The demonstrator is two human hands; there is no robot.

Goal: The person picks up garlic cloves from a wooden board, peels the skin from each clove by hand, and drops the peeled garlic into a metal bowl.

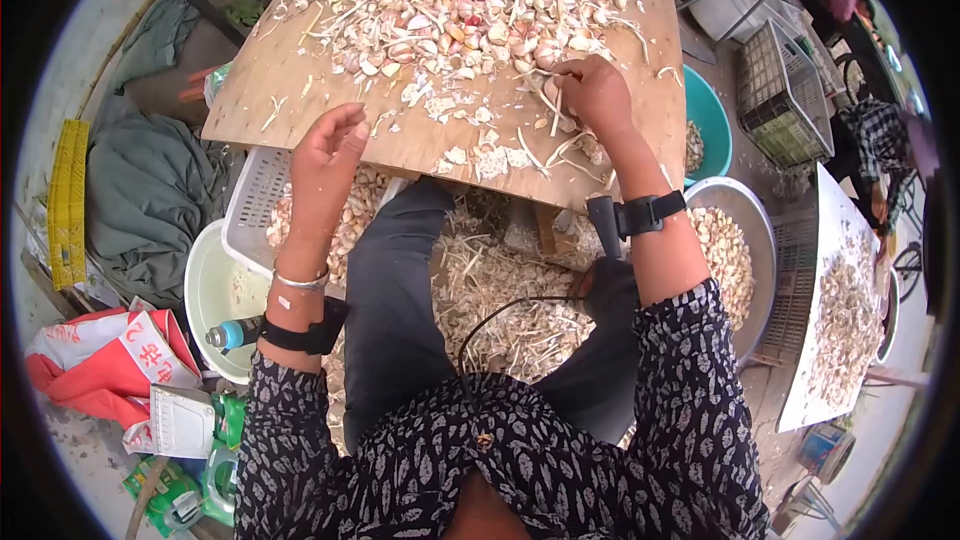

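A large heap of garlic cloves and bulbs [450,10] with dry stems covers the far part of a wooden board [400,145]. My right hand [597,98] is at the heap's near right edge, its fingers bent together at some garlic; what they grip is too small to make out. My left hand [330,148] hovers over the board's near left edge, fingers apart and holding nothing. Bits of peeled skin [492,160] lie on the board between my hands.
Below my left forearm are a white basket [250,202] of cloves and a pale green basin [205,280]. At right stand a metal bowl [765,270] of cloves, a teal basin [712,125] and a white board [800,380] with garlic. Co-workers sit far right.
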